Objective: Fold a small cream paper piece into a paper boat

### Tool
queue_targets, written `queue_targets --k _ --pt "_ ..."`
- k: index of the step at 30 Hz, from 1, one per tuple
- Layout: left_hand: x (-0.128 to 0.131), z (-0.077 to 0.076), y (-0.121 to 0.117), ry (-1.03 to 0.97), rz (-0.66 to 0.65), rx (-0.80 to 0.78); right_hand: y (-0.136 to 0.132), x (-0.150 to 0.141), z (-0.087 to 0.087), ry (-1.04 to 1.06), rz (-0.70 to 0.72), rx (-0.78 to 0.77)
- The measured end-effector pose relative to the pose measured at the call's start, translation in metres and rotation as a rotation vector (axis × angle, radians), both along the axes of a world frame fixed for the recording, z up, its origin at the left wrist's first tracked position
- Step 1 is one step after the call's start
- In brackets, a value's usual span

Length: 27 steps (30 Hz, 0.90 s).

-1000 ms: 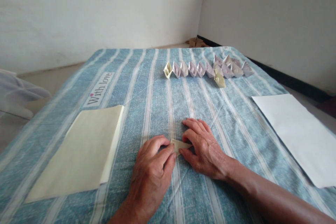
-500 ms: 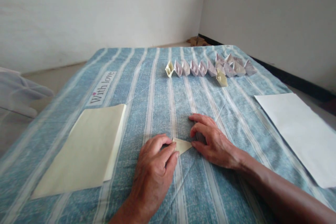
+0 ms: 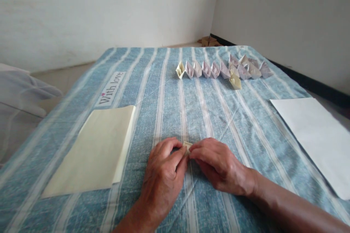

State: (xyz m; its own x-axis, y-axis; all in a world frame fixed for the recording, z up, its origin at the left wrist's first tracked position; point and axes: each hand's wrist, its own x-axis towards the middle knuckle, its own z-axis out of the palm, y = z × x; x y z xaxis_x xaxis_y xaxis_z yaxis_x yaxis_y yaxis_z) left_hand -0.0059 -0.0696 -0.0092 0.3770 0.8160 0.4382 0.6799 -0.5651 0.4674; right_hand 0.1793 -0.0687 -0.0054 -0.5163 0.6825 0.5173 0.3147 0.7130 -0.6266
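Note:
A small folded piece of cream paper (image 3: 187,147) sits between my hands on the striped blue bedspread (image 3: 207,116), mostly hidden by my fingers. My left hand (image 3: 163,173) pinches its left side, and my right hand (image 3: 218,165) holds its right side with the fingertips. Farther up the bedspread, several folded paper boats (image 3: 218,70) stand in a row, some white and some cream. One cream boat (image 3: 235,82) sits just in front of the row.
A cream paper sheet (image 3: 97,149) lies left of my hands, and a white sheet (image 3: 311,140) lies at the right. A "With love" label (image 3: 110,88) is on the bedspread. Walls stand behind it, with white cloth (image 3: 22,91) at the far left.
My right hand has moved left and closed in on the paper piece, which my left hand still grips. The piece now looks narrower and is mostly covered by my fingers.

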Motion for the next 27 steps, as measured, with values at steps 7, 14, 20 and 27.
queue_targets --k 7,14,20,27 --pt "-0.001 -0.002 -0.001 -0.013 -0.008 0.011 0.0 0.0 -0.001 -0.155 0.032 0.078" --pt "-0.007 -0.003 -0.001 -0.016 -0.042 -0.037 -0.001 0.005 0.005 -0.281 0.079 0.133" --pt "-0.013 0.002 0.002 0.005 -0.096 -0.1 -0.001 0.008 0.007 -0.349 0.119 0.2" --pt "-0.014 0.002 0.004 0.003 -0.112 -0.067 -0.003 0.007 0.009 -0.406 0.14 0.235"
